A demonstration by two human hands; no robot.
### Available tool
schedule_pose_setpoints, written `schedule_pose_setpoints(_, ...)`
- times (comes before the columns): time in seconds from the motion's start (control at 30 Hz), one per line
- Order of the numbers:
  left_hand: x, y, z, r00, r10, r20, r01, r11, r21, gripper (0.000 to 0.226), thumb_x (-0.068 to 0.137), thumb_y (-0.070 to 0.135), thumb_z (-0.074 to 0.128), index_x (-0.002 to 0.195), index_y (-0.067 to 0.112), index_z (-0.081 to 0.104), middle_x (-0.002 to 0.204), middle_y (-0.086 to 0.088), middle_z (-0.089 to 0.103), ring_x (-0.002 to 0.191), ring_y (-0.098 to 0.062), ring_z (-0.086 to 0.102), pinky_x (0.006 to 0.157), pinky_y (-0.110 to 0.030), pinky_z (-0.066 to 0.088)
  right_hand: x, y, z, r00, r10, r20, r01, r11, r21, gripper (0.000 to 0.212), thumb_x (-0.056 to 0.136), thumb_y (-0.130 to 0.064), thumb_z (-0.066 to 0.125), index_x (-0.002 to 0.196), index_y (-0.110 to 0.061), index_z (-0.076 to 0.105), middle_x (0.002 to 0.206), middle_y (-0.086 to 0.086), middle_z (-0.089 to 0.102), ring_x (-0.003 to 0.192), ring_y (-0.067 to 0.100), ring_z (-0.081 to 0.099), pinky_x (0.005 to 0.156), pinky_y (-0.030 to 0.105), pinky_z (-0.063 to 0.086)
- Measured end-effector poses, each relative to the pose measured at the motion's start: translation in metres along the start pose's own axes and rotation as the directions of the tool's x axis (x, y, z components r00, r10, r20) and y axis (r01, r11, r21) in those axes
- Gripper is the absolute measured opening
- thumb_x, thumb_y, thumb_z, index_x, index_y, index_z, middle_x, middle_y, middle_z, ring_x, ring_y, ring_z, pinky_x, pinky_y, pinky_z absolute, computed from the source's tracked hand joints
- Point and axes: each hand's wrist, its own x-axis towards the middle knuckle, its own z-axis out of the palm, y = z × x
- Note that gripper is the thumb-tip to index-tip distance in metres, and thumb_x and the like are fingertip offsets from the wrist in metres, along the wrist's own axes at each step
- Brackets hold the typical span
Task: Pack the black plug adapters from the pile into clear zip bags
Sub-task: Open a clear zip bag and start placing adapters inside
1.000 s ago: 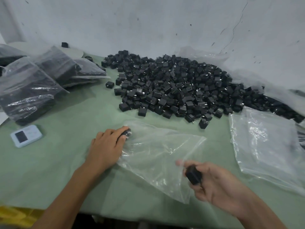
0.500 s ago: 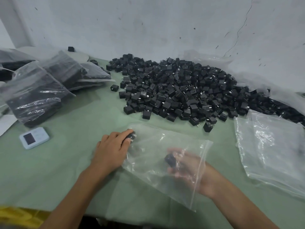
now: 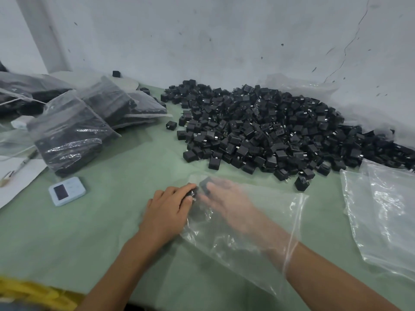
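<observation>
Right hand (image 3: pixel 226 205) deep inside a crinkly clear zip bag (image 3: pixel 253 239), fingers curled on a boxy black adapter (image 3: pixel 205 187). Left hand (image 3: pixel 167 212) pinching the bag's closed corner flat on the green worktop (image 3: pixel 101 221), fingers clamped. Heaped behind: matte cubic plug adapters (image 3: pixel 258 131).

Both forearms are bare, with no sleeves, watch, bracelets or rings to be seen. The left hand (image 3: pixel 167 209) is bare and ungloved, its nails short. The right hand (image 3: pixel 226 205), in the middle of the frame, shows blurred and hazy.
</observation>
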Motion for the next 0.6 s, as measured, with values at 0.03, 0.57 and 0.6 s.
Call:
schedule_pose_setpoints(0.03,0.0,0.0,0.0,1.0,-0.001,0.0,0.001,1.0,0.003,0.041,0.103,0.045,0.032,0.143,0.051,0.04,0.134,0.013,0.052,0.106,-0.011,0.034,0.102,-0.035,0.031,0.0,0.0,0.006,0.995,-0.1,-0.028,0.094,0.979,-0.183,0.022,0.099,-0.003,0.054,0.121,-0.001,0.058,0.108,0.014,0.068,0.102,0.032,0.069,0.085,0.043,0.06)
schedule_pose_setpoints(0.57,-0.006,0.013,-0.003,0.998,-0.044,-0.043,0.046,0.998,0.037,0.04,0.103,0.042,0.034,0.142,0.051,0.04,0.131,0.016,0.052,0.114,-0.016,0.043,0.101,-0.035,0.032,0.005,0.018,0.012,0.943,-0.325,-0.065,0.266,0.86,-0.435,0.021,0.094,-0.02,0.057,0.096,-0.015,0.077,0.096,0.007,0.06,0.068,0.008,0.054,0.06,0.016,0.044)
schedule_pose_setpoints(0.6,-0.007,0.013,-0.003,0.997,-0.046,-0.056,0.048,0.998,0.043,0.04,0.103,0.042,0.034,0.142,0.05,0.04,0.13,0.016,0.052,0.114,-0.016,0.043,0.101,-0.035,0.032,0.005,0.021,0.01,0.928,-0.365,-0.068,0.3,0.846,-0.441,0.023,0.097,-0.017,0.056,0.11,-0.012,0.074,0.106,0.001,0.06,0.08,0.003,0.055,0.07,0.009,0.044)
